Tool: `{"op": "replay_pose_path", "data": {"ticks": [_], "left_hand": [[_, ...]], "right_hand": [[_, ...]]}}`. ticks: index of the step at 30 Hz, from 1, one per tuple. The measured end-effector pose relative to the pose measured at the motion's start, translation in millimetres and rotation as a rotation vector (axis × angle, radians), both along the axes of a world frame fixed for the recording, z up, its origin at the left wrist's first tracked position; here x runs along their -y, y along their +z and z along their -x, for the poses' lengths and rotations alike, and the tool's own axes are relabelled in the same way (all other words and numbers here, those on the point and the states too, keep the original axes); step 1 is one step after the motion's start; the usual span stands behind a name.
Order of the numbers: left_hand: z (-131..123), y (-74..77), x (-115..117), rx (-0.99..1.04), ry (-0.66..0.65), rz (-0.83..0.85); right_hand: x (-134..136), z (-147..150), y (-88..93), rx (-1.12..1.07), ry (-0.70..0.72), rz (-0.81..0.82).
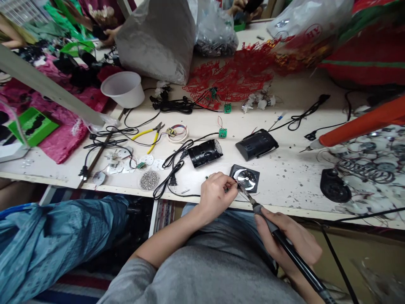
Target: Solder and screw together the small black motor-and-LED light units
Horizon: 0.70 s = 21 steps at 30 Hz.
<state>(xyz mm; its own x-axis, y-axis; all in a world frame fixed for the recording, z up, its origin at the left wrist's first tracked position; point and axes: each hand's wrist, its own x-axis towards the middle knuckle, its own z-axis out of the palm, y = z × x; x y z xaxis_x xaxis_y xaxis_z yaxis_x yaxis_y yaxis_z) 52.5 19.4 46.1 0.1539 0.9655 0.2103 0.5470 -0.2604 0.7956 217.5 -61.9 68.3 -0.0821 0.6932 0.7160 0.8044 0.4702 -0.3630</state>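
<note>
My left hand point(217, 195) is pinched at the table's front edge, its fingertips holding something thin that I cannot make out, right beside a black square part with a shiny silver disc point(245, 178). My right hand point(289, 240) is wrapped round the black handle of a soldering iron point(284, 245). The iron's metal tip point(243, 191) points up and left and meets my left fingertips at the disc's near corner.
Black plastic housings point(205, 152) point(256, 144), small green circuit boards point(222, 133), yellow-handled pliers point(149, 136), a tape roll point(177, 132), black cords point(172, 171), a white bowl point(123, 88), red wire ornaments point(234, 78), grey bags point(161, 38) and an orange tool point(363, 124) crowd the table. Another person's blue-clad leg point(60, 236) is at left.
</note>
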Motion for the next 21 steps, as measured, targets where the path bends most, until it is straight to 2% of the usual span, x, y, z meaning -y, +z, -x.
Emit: {"op": "replay_pose_path", "data": {"ticks": [4, 12, 21], "left_hand": [[-0.5, 1.2, -0.8, -0.013, 0.002, 0.023], [-0.5, 2.6, -1.1, 0.006, 0.001, 0.019], [-0.2, 3.7, -1.5, 0.001, -0.005, 0.053]], "right_hand": [[-0.9, 0.6, 3.3, 0.065, -0.053, -0.033], [-3.5, 4.7, 12.7, 0.128, -0.03, -0.069], [1.6, 2.7, 8.4, 0.135, -0.029, -0.054]]}}
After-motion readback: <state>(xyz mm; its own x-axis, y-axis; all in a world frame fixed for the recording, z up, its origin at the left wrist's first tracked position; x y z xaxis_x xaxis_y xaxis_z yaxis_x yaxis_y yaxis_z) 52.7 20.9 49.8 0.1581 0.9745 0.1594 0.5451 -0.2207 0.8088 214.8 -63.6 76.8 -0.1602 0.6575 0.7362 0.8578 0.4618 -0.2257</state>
